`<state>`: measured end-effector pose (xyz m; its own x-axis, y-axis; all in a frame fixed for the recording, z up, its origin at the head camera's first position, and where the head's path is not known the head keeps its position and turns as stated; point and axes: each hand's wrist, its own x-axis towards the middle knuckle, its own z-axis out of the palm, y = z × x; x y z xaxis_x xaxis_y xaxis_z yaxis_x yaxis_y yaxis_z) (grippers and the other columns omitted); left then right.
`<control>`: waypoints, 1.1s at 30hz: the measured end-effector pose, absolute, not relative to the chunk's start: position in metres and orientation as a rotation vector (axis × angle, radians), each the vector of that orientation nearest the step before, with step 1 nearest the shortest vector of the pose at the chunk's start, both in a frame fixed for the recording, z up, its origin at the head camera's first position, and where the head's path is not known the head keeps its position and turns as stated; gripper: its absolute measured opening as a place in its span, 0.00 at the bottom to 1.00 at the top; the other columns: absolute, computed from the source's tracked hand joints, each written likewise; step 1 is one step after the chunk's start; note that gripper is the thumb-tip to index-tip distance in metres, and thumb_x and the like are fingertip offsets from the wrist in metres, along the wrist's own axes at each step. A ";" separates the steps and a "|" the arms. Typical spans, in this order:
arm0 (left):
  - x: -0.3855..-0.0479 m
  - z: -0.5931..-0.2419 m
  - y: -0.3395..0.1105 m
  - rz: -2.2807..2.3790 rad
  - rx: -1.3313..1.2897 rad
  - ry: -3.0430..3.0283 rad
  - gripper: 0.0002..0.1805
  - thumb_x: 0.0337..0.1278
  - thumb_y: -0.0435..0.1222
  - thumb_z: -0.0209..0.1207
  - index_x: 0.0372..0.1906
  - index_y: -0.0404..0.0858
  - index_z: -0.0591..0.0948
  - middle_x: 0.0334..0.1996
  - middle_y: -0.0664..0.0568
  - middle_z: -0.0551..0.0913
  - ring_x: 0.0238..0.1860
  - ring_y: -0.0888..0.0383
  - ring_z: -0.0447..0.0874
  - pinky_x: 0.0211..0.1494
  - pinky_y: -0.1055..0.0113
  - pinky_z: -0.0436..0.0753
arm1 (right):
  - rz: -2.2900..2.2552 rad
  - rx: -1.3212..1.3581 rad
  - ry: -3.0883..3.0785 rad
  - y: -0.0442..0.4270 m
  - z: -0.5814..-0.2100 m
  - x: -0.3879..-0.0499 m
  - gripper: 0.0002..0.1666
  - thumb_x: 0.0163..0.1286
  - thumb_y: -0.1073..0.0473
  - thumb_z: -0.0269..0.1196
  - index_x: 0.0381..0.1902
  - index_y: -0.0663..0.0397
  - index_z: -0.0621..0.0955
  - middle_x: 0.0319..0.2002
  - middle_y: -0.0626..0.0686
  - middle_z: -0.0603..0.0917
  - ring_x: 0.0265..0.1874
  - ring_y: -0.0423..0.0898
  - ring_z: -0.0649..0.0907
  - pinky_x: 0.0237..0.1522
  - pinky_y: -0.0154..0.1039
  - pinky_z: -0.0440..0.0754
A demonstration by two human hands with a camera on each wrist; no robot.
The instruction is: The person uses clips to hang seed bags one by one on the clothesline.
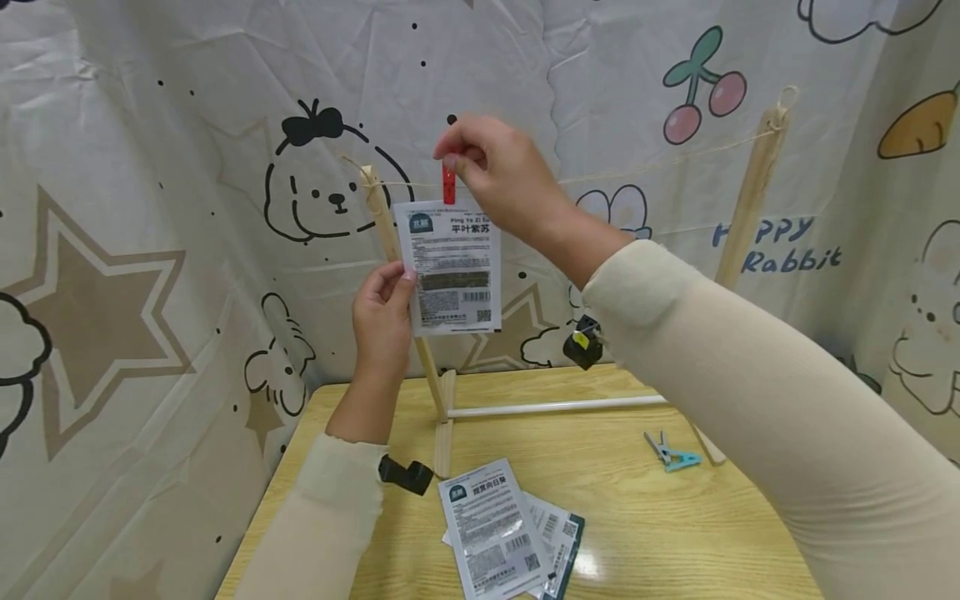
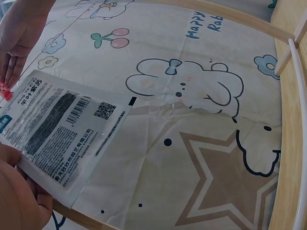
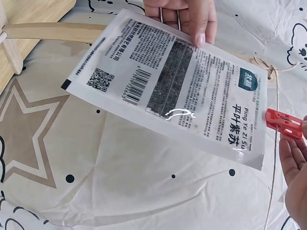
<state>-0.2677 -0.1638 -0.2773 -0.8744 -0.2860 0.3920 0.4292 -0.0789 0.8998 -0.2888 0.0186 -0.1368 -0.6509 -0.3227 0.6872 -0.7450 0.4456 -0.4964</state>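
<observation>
A white seed packet (image 1: 453, 250) with printed text and a dark strip hangs upright just below a thin twine line (image 1: 637, 172). My left hand (image 1: 381, 321) pinches its left edge between thumb and fingers. At the packet's top edge is a red clothespin (image 1: 449, 187), which my right hand (image 1: 506, 179) pinches by its upper end. In the right wrist view the red clothespin (image 3: 285, 123) lies across the twine, its tip at the packet's (image 3: 220, 96) edge. How firmly it bites the packet is hard to see.
Two wooden posts (image 1: 742, 208) hold the twine, with a white rod (image 1: 558, 407) low between them. On the wooden table (image 1: 630, 533) lie overlapping packets (image 1: 491, 529) and, at the right, blue and grey clothespins (image 1: 678, 459). A printed curtain (image 1: 225, 167) hangs behind.
</observation>
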 end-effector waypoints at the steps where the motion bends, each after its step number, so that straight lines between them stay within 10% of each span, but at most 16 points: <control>1: -0.267 -0.277 -0.163 -1.999 -0.152 -1.730 0.09 0.72 0.33 0.58 0.51 0.35 0.81 0.38 0.59 0.83 0.41 0.63 0.81 0.43 0.73 0.81 | 1.116 0.899 -2.197 0.019 -0.138 -0.289 0.10 0.77 0.64 0.57 0.49 0.58 0.83 0.47 0.52 0.83 0.45 0.41 0.80 0.51 0.32 0.77; 33: -0.267 -0.278 -0.157 -2.024 -0.190 -1.659 0.07 0.72 0.31 0.56 0.49 0.34 0.80 0.38 0.58 0.83 0.41 0.62 0.81 0.43 0.74 0.81 | 1.180 0.921 -2.234 0.017 -0.148 -0.292 0.12 0.77 0.61 0.58 0.52 0.54 0.84 0.52 0.50 0.86 0.48 0.40 0.86 0.54 0.32 0.81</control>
